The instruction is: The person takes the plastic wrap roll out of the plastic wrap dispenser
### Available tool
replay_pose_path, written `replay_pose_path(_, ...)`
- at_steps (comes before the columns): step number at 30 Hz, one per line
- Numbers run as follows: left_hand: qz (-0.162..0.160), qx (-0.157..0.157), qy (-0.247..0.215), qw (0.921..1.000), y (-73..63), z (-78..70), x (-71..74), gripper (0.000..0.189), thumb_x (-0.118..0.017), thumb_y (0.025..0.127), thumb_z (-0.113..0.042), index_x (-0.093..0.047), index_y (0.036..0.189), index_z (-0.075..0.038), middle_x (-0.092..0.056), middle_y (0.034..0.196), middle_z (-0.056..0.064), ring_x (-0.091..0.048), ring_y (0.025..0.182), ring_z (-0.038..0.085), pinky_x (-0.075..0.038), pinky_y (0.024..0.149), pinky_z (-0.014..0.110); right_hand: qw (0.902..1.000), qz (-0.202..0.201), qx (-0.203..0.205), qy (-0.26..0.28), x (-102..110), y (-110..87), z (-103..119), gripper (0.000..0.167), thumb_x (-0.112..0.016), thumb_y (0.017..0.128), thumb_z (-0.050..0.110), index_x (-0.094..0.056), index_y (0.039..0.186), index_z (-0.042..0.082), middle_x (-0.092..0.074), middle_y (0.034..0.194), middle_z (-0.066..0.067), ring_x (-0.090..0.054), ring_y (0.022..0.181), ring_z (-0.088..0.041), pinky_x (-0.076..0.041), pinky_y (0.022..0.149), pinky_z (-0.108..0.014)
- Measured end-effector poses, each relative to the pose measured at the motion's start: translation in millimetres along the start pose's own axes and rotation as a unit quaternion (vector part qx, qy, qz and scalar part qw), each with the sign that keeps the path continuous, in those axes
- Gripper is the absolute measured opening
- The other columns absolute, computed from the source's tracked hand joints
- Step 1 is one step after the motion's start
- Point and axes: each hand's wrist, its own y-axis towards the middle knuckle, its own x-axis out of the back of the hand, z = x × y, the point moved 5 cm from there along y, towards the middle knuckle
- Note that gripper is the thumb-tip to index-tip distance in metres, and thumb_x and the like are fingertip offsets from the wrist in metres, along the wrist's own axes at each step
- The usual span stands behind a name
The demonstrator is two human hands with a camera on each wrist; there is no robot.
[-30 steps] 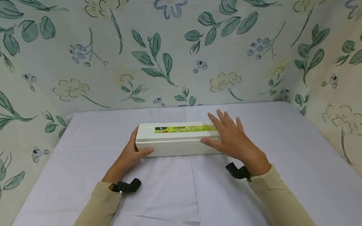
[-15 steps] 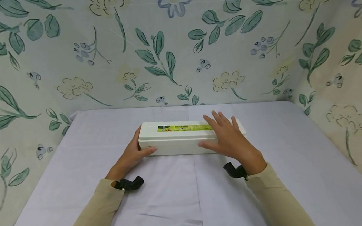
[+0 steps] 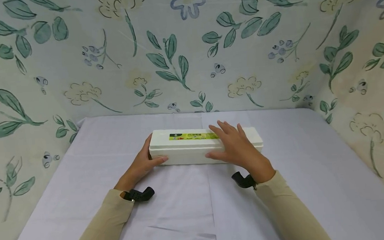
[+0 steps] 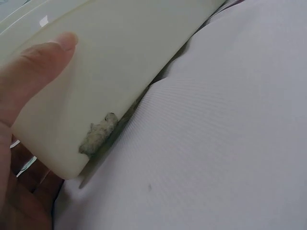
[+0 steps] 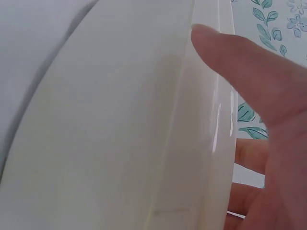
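A long white plastic cling film box [image 3: 184, 158] with a yellow-green label [image 3: 193, 136] on its lid lies crosswise on the cloth. My left hand [image 3: 142, 163] grips its left end, thumb on the front wall and fingers round the end. The left wrist view shows a rough greyish patch [image 4: 98, 135] at the lower corner of the box. My right hand [image 3: 236, 148] spreads over the right half and covers part of the label. In the right wrist view its thumb [image 5: 225, 48] lies along the lid seam, while the other fingers reach past the lid's edge, partly hidden.
A white cloth [image 3: 177, 205] with creases and a centre fold covers the table. Behind and at both sides hangs a floral curtain [image 3: 189, 79]. Each wrist wears a black camera mount, such as the left mount [image 3: 140, 194].
My right hand has slid left along the box, its fingers drawn a little closer together, uncovering the box's right end. The left hand keeps its grip. The whole view has shifted slightly.
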Motion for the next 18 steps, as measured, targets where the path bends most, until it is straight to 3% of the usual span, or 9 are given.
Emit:
replay_pose_path(4, 0.000, 0.003, -0.005, 1.0000, 1.3, 3.5, -0.1, 0.104, -0.077, 0.083, -0.018, -0.003, 0.156, -0.024, -0.028, 0.154, 0.009, -0.038, 0.131, 0.029, -0.033, 0.106, 0.049, 1.0000, 0.002, 0.007, 0.003, -2.0, 3.0, 4.4, 0.091, -0.076, 0.075, 0.055, -0.038, 0.149, 0.018, -0.031, 0.153, -0.015, -0.025, 0.141, -0.037, -0.009, 0.111, -0.063)
replay_pose_path(11, 0.000, 0.002, -0.012, 0.9999, 11.2, 29.2, 2.6, 0.107, -0.078, 0.082, -0.019, -0.001, 0.155, -0.032, -0.027, 0.154, 0.004, -0.036, 0.132, 0.027, -0.029, 0.108, 0.050, 0.9999, 0.009, 0.010, -0.001, -5.4, 7.8, 8.3, 0.093, -0.077, 0.074, 0.054, -0.035, 0.150, 0.019, -0.030, 0.154, -0.015, -0.024, 0.142, -0.036, -0.009, 0.112, -0.061)
replay_pose_path(18, -0.007, -0.011, -0.006, 0.9999, 11.8, 33.1, 4.5, 0.106, -0.080, 0.080, -0.024, -0.005, 0.153, -0.039, -0.030, 0.152, 0.000, -0.040, 0.129, 0.025, -0.032, 0.106, 0.050, 0.9998, 0.020, 0.002, -0.007, -7.2, 12.4, 11.8, 0.094, -0.078, 0.074, 0.053, -0.035, 0.151, 0.019, -0.029, 0.154, -0.015, -0.024, 0.142, -0.036, -0.007, 0.113, -0.060)
